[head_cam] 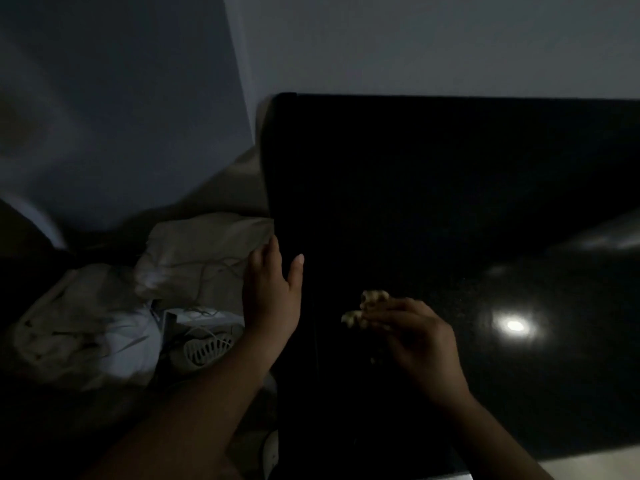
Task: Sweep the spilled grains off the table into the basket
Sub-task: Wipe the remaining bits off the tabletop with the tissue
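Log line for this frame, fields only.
stage: sweeping | left hand: open, at table left edge | right hand: fingertips at grains | basket: low, left of table

My left hand [273,289] flat, fingers straight, thumb splayed, forearm angled in from below; my right hand [415,337] knuckles up, fingers curled under, grip too dark to judge

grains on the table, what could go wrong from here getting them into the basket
The grains by the right hand could scatter if pushed fast, and strays are hard to spot on the dark table.
The left hand waits at the edge, but the basket sits lower and further left, so grains may fall onto the bags beside it.
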Motion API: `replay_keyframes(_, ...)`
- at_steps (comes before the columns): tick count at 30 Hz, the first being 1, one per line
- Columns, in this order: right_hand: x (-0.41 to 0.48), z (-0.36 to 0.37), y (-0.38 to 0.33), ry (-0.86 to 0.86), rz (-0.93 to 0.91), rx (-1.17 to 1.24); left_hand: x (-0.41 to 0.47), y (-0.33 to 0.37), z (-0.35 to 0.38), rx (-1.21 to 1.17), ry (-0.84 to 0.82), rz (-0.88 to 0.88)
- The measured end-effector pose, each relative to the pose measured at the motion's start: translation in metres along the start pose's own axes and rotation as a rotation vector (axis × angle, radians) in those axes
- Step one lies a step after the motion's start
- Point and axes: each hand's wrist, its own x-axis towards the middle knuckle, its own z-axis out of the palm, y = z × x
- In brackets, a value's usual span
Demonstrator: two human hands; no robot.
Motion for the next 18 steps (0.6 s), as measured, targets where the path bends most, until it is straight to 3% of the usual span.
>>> replay_keyframes(4, 0.018, -0.001, 0.008, 0.22, 0.081, -0.02, 0.002, -0.004, 0.002, 0.008, -0.007, -0.016)
replay_keyframes(6, 0.023, 0.007, 0.002, 0.194, 0.106, 0.004, 0.003, -0.005, 0.002, 0.031, -0.014, -0.028)
replay_keyframes(11, -0.049, 0.033, -0.007, 0.205, -0.079, -0.136, -0.004, 0.003, -0.009, 0.083, -0.067, -0.029)
replay_keyframes(15, -0.098, 0.036, -0.014, 0.212, 0.052, -0.111, -0.043, -0.001, -0.028, 0.066, -0.182, 0.072)
replay_keyframes(18, -0.099, 0.029, -0.022, 0.223, 0.048, -0.086, -0.073, -0.012, -0.036, 0.067, -0.225, 0.115)
